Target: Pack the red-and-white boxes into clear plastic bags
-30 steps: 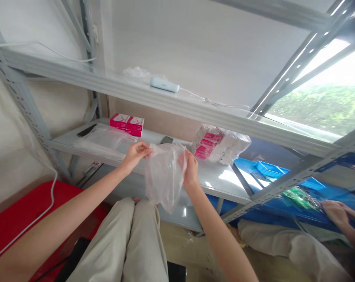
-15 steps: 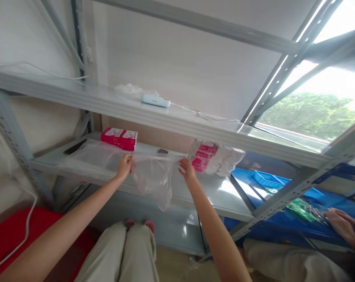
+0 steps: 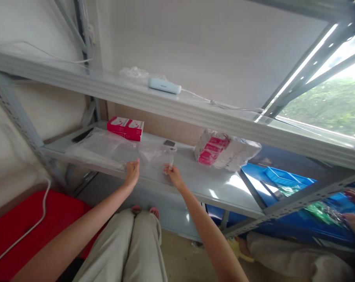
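Note:
A clear plastic bag (image 3: 154, 155) lies flat on the grey metal shelf (image 3: 195, 180) in front of me. My left hand (image 3: 132, 172) pinches its near left corner at the shelf's front edge. My right hand (image 3: 172, 174) pinches its near right edge. Left of the bag lies a pile of clear plastic bags (image 3: 99, 145). Behind that pile lie two pink boxes (image 3: 126, 128). A plastic-wrapped bundle of pink and white boxes (image 3: 224, 150) sits to the right.
A small dark object (image 3: 169, 143) lies behind the bag, a dark phone (image 3: 81, 135) at the shelf's left end. The upper shelf holds a light-blue device (image 3: 164, 85) with a cable. Another person's hands (image 3: 353, 219) work over blue trays (image 3: 285, 178) at the right. A red surface (image 3: 18, 223) is at left.
The bag hung open between my hands in front of the shelf; I have since lifted it onto the shelf and laid it flat, with both hands still on its near edge.

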### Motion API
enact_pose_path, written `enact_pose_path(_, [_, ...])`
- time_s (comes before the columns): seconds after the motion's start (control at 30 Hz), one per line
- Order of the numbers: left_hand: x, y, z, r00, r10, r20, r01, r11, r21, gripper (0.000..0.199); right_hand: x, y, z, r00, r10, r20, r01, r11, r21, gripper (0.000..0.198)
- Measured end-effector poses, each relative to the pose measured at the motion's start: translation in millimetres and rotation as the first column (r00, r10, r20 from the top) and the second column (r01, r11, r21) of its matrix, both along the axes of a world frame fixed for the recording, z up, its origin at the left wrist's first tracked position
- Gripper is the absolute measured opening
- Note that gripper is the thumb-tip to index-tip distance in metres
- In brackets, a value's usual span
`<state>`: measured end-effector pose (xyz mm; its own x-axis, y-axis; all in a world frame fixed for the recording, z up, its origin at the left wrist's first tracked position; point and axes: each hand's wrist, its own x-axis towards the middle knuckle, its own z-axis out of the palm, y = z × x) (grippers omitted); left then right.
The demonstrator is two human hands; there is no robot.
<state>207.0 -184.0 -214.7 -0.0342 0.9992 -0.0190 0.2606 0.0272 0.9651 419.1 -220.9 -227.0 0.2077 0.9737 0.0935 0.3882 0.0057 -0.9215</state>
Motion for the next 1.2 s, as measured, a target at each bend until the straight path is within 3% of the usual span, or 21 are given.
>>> enact_pose_path(0.13, [3.2, -10.8, 17.4, 0.967, -0.245, 0.074, 0.256, 0.933, -0.252, 0.047, 8.2, 2.8, 7.2, 0.991, 0.131, 0.013, -0.131, 0.99, 0.053, 0.038])
enact_pose_path(0.33, [-1.4, 4.5, 36.0, 0.938, -0.347, 0.014, 0.344, 0.925, -0.159, 0.045, 20.0, -19.5, 5.7, 0.963, 0.268, -0.007, -0.267, 0.961, 0.071, 0.041])
enact_pose_path(0.5, [7.1, 9.3, 44.8, 0.915, -0.404, 0.007, 0.4, 0.904, -0.15, 0.036, 20.7, -37.8, 13.0, 0.954, 0.3, 0.022, -0.3, 0.953, 0.047, 0.044])
enact_pose_path(0.6, [12.9, 6.1, 46.3, 0.904, -0.427, 0.017, 0.424, 0.893, -0.152, 0.027, 21.6, -50.1, 20.8, 0.95, 0.306, 0.062, -0.31, 0.949, 0.057, 0.045])
enact_pose_path(0.73, [17.7, 2.2, 39.4, 0.903, -0.43, 0.018, 0.427, 0.889, -0.165, 0.032, 25.9, -65.3, 24.5, 0.945, 0.323, 0.054, -0.326, 0.942, 0.079, 0.04])
enact_pose_path(0.87, [32.6, 0.9, 30.9, 0.888, -0.46, -0.004, 0.45, 0.87, -0.202, 0.047, 23.5, -70.8, 20.9, 0.944, 0.313, -0.107, -0.306, 0.949, 0.073, 0.057])
enact_pose_path(0.93, [45.6, 0.0, 30.7, 0.866, -0.5, 0.007, 0.491, 0.846, -0.21, 0.044, 18.3, -69.5, 21.2, 0.938, 0.302, -0.17, -0.307, 0.952, -0.006, 0.066])
enact_pose_path(1.07, [64.4, -4.3, 36.9, 0.811, -0.58, 0.079, 0.583, 0.786, -0.205, 0.033, 11.0, -66.0, 26.4, 0.948, 0.271, -0.166, -0.294, 0.946, -0.139, 0.064])
enact_pose_path(1.2, [47.4, -3.1, 38.5, 0.787, -0.6, 0.143, 0.617, 0.772, -0.152, 0.036, 27.0, -68.2, 25.4, 0.961, 0.203, -0.187, -0.22, 0.972, -0.077, 0.061])
